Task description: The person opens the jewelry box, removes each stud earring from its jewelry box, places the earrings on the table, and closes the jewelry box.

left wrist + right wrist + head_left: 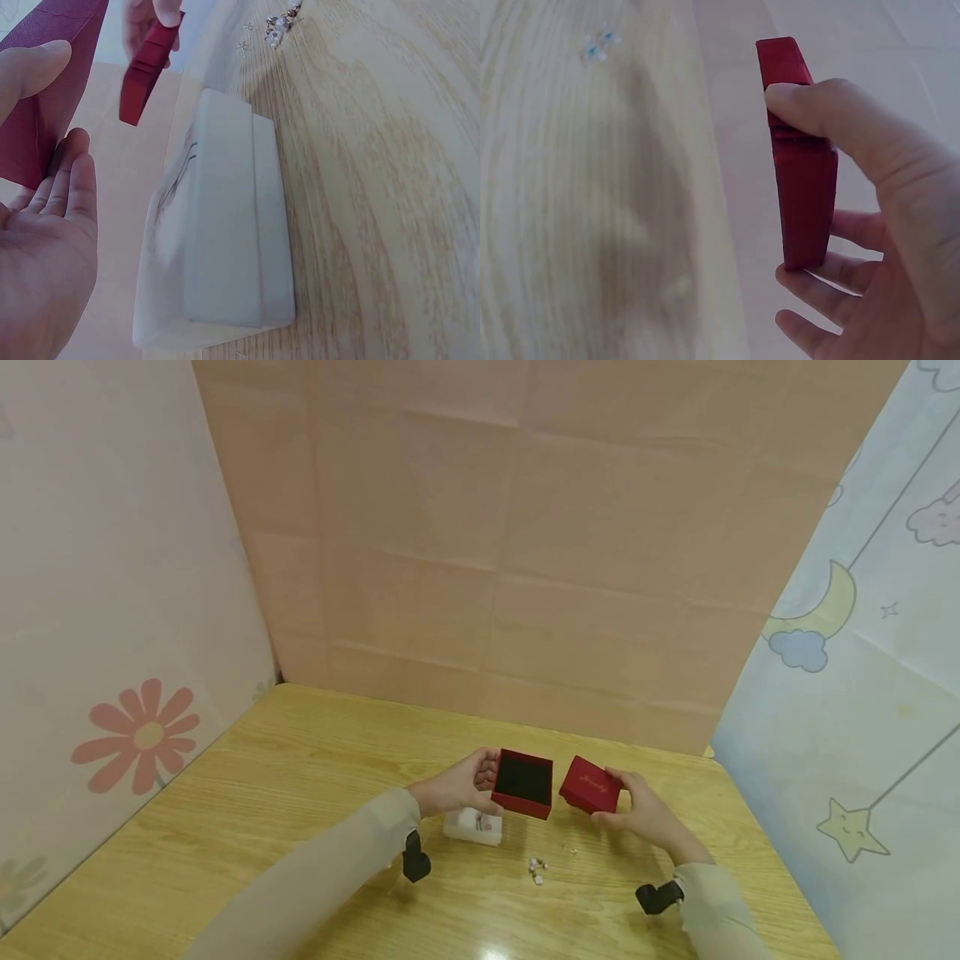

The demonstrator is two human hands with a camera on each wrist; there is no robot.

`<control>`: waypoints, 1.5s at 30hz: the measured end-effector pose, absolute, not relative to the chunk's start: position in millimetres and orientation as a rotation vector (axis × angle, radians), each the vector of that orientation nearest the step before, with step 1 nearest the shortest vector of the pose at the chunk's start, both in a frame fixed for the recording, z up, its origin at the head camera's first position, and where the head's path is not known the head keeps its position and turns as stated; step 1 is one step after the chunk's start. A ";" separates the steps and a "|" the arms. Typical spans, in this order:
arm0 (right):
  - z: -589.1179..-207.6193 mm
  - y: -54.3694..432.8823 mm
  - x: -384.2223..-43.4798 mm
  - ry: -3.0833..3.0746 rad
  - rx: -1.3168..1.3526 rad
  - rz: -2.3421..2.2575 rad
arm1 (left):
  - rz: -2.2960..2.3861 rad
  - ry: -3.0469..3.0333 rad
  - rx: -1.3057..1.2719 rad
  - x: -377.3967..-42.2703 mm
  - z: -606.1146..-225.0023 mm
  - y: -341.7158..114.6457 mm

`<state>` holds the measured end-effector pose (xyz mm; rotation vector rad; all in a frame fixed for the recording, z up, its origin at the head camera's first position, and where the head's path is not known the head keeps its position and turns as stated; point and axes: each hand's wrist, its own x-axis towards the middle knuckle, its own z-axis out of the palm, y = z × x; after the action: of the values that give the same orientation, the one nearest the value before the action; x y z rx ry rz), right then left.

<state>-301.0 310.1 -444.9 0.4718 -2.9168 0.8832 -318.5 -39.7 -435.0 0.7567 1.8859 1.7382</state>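
Observation:
In the head view my left hand (462,785) holds the red box base (522,808) by its left side, thumb in front and fingers behind. A black pad (523,777) fills the inside of that base. To the right, my right hand (643,814) grips the red box lid (592,785), which has gold lettering on top. Base and lid are apart, both held above the table. The right wrist view shows the lid (804,180) edge-on, pinched between thumb and fingers. Below my left hand sits a white box (472,827) with a dark design on top.
A small bracelet-like piece of jewelry (537,870) lies on the wooden table (360,735) in front of the boxes. Close by are tiny earring-like pieces (574,851). Printed cloth walls stand left and right, and a plain peach one (495,568) at the back.

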 end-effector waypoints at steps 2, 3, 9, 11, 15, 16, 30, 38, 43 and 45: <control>-438.5 307.7 -299.2 -2.900 0.469 0.883 | 1.739 1.886 0.767 -318.7 -435.3 -39.7; -435.2 306.5 -298.4 -2.891 0.468 0.879 | 1.739 1.886 0.771 -318.9 -435.4 -39.8; -413.5 301.0 -294.5 -2.827 0.515 0.906 | 1.724 1.902 0.771 -319.1 -435.4 -40.3; -405.5 299.2 -292.9 -2.787 0.544 0.932 | 1.719 1.906 0.767 -318.9 -435.3 -40.1; -389.4 293.0 -289.0 -2.736 0.579 0.972 | 1.720 1.905 0.764 -318.1 -435.0 -39.4; -385.8 290.7 -288.0 -2.727 0.587 0.979 | 1.722 1.902 0.763 -318.1 -435.2 -39.1; -363.1 246.8 -280.2 -2.701 0.801 1.042 | 1.732 1.874 0.792 -320.6 -436.2 -36.4; -363.9 220.7 -274.7 -2.768 0.854 0.973 | 1.726 1.895 0.769 -321.3 -437.4 -35.5; -365.8 212.5 -273.5 -2.790 0.860 0.985 | 1.708 1.920 0.756 -321.2 -438.0 -35.4; -367.2 210.6 -273.6 -2.797 0.860 0.977 | 1.705 1.920 0.759 -321.0 -438.2 -35.9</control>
<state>-273.6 210.6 -367.2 0.8598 -2.7965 0.9770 -321.0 -35.9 -438.2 0.7594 1.9195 1.7048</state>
